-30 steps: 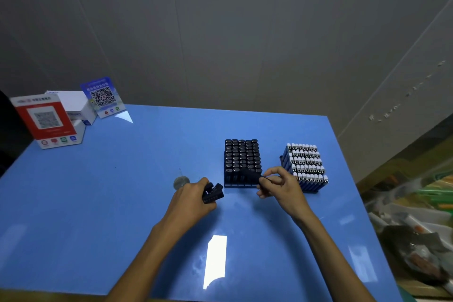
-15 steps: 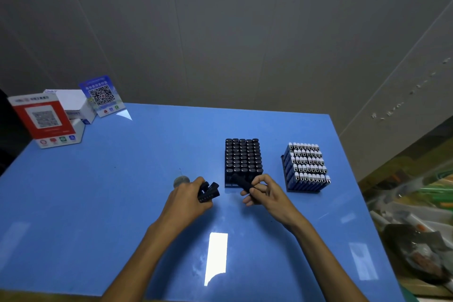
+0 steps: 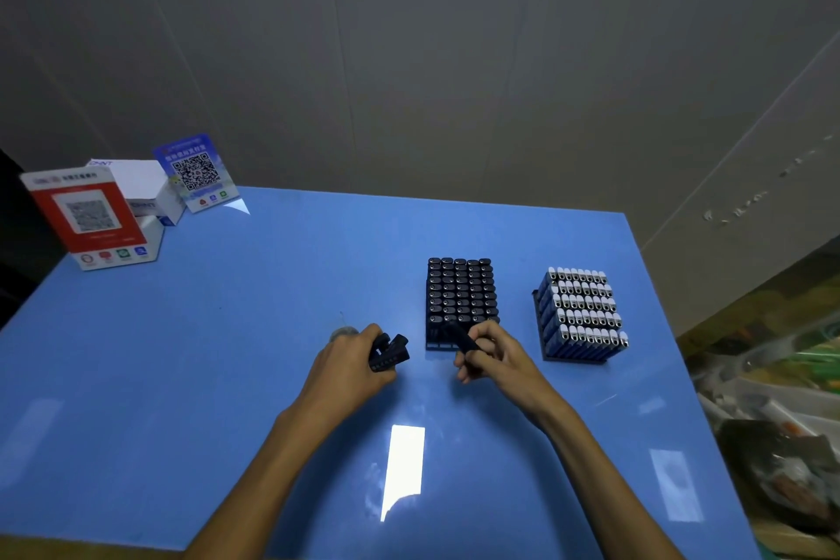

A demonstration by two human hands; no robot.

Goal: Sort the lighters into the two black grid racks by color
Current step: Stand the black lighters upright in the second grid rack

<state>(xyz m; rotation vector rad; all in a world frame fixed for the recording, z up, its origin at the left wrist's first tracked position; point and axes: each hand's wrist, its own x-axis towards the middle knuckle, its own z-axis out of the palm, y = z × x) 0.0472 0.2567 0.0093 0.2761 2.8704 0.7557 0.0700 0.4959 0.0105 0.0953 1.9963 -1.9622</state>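
- The left hand (image 3: 347, 371) rests on the blue surface (image 3: 227, 355), its fingers curled round a small bundle of black lighters (image 3: 388, 352) whose ends stick out to the right of the fist.
- The right hand (image 3: 497, 359) sits just right of it, fingers pinching a single black lighter (image 3: 461, 336) that is tilted, its upper end leaning toward the near edge of the left rack.
- The left black grid rack (image 3: 438, 346) stands on the surface straight ahead of the hands, packed with upright black lighters whose dark tops (image 3: 460, 291) form tight rows; the held lighter overlaps its near row, and whether it touches cannot be told.
- The right black grid rack (image 3: 572, 358) stands apart to the right, filled with blue lighters whose white caps (image 3: 584, 305) show in rows.
- A small greyish round object (image 3: 342, 333) lies on the surface just behind the left hand; what it is cannot be made out.
- At the far left corner stand a red QR-code sign (image 3: 88, 214), a white box (image 3: 145, 186) behind it, and a blue QR-code sign (image 3: 195, 171) leaning beside the box.
- A bright patch of reflected light (image 3: 404, 464) lies on the surface between the forearms.
- Clutter (image 3: 782, 446) sits past the right edge of the surface, too blurred to identify.
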